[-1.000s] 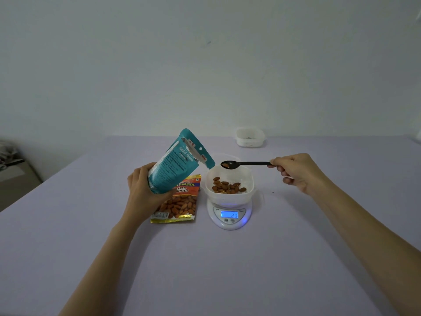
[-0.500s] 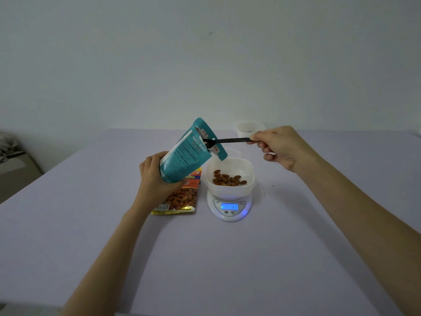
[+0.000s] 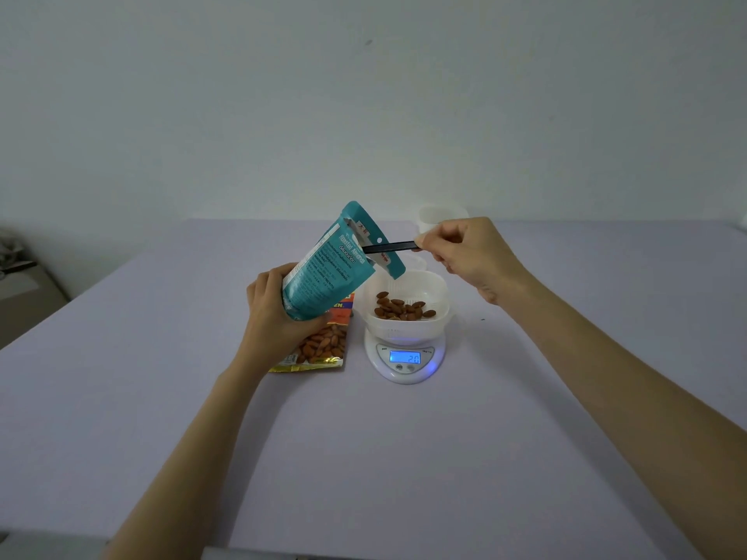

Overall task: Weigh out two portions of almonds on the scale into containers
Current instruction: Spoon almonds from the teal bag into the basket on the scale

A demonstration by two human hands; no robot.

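Note:
My left hand [image 3: 279, 313] grips a teal almond pouch [image 3: 331, 268], tilted with its open mouth toward the right. My right hand [image 3: 465, 252] pinches the handle of a black spoon [image 3: 390, 247], whose bowl is hidden inside the pouch mouth. Below it, a white container [image 3: 436, 293] with several almonds [image 3: 400, 309] sits on a white digital scale [image 3: 404, 357]; the blue display reads 20.
An orange-and-gold almond bag [image 3: 319, 345] lies flat on the lilac table [image 3: 364, 458], left of the scale and partly behind my left hand. A second white container [image 3: 436, 216] stands at the far edge, partly behind my right hand.
The spoon, which held almonds over the container a second ago, has gone up and left into the pouch mouth. The pouch has risen slightly. The scale reading stays at 20.

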